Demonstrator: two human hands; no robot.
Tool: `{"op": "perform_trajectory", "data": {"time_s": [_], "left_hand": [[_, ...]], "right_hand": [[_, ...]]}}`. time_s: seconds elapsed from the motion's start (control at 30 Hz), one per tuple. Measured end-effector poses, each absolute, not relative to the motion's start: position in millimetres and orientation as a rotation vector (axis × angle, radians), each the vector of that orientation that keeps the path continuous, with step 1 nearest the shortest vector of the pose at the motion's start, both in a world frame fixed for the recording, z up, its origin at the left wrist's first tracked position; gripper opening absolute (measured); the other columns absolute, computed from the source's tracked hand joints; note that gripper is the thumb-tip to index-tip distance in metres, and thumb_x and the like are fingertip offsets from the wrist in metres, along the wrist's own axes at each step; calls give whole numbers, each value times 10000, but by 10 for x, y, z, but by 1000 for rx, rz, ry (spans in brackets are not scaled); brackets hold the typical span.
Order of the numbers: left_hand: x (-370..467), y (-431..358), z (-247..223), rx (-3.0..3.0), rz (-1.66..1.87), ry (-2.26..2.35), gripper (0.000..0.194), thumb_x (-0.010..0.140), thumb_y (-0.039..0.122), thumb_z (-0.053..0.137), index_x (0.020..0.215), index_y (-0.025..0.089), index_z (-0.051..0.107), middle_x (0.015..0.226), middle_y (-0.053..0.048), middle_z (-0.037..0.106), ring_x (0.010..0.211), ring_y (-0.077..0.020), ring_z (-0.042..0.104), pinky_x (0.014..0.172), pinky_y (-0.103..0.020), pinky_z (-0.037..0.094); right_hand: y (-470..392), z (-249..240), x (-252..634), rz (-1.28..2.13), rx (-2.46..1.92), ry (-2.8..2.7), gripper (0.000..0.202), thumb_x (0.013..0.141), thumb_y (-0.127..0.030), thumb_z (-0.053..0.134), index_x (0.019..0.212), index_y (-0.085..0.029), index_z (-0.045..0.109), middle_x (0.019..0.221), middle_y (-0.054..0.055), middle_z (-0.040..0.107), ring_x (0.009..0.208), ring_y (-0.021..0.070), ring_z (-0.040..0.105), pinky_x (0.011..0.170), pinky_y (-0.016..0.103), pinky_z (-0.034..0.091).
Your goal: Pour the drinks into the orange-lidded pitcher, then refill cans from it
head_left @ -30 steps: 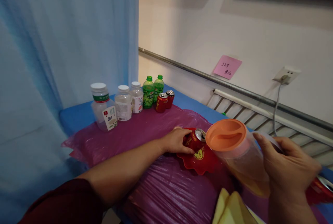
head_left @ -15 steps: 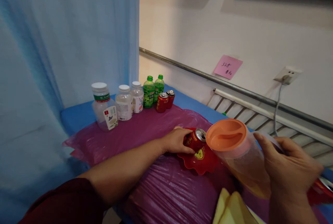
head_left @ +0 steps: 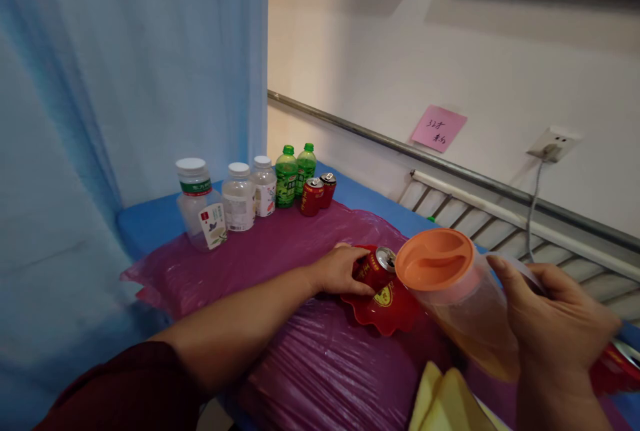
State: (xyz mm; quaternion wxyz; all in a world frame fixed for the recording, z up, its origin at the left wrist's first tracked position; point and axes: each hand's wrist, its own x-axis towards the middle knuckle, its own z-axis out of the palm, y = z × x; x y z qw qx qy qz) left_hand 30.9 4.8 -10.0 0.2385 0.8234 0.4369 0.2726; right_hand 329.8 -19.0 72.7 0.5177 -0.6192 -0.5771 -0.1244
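My left hand (head_left: 343,271) is wrapped round a red can (head_left: 373,272), tilted to the right over a red scalloped dish (head_left: 385,317). My right hand (head_left: 555,304) grips the handle of a clear pitcher (head_left: 475,324) with an orange lid (head_left: 435,259). The pitcher leans left, its lid close beside the can's top, and amber liquid lies in its lower part. Whether any liquid passes between can and pitcher I cannot make out. The dish rests on purple plastic sheeting (head_left: 325,364).
Clear jars with white lids (head_left: 240,197), green bottles (head_left: 286,177) and two red cans (head_left: 313,196) stand at the back. A yellow cloth (head_left: 445,397) lies in front. Another red can (head_left: 617,364) is at the right edge. A radiator (head_left: 465,217) runs along the wall.
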Motion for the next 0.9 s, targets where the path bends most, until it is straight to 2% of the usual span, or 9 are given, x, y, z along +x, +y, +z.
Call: {"op": "perform_trajectory", "data": {"time_s": [0.17,0.5,0.9], "left_hand": [[309,49,-106,2257,752,1185,741,712,505,843,1376,264,617,1259,-52,741,1131,-325,672,1097,-443,362],[304,51,-125,2254,771,1189,715,705,505,847,1341,247,646,1249,-53,745,1127,-324,672,1036,-394,419],[311,57,-124,2250,758,1197,751,707,505,849,1377,254,619,1262,-52,741,1138,-328,676,1074,-417,387]], "right_hand": [[-196,729,3296,-309,-1502,-1390,595,777,-770,641,604,-201,602,498,-49,402,513,117,401,553,284,294],[-184,724,3294,-316,-1478,-1383,587,788,-757,632,597,-202,603,489,-52,377,517,113,390,551,281,283],[-180,720,3301,-307,-1494,-1385,601,775,-771,633,600,-196,612,491,-46,374,516,115,395,551,282,285]]}}
